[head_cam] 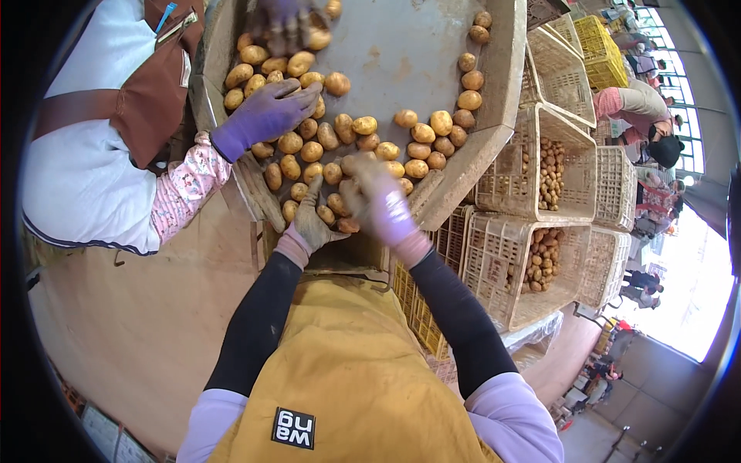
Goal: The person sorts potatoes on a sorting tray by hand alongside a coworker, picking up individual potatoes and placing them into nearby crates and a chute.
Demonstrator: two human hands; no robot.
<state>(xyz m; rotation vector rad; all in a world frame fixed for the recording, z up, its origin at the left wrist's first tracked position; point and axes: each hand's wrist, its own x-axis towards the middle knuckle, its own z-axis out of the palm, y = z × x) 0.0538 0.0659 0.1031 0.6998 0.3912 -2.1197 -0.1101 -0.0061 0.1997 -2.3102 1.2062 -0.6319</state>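
Observation:
Many potatoes (311, 151) lie spread over a grey sorting table (399, 63) with raised, dirt-covered rims. My left hand (312, 223), in a soiled light purple glove, rests at the table's near outlet with its fingers spread, touching potatoes there. My right hand (376, 199), in a similar glove, is blurred above the potatoes just to the right; whether it grips one cannot be told. Below the outlet, between my forearms, is a dark opening (347, 254).
At left a co-worker's purple-gloved hand (266, 118) lies on potatoes; another gloved hand (286, 26) is blurred at the top. Stacked plastic crates (498, 249) stand at right, some with potatoes. Several people are in the far right background.

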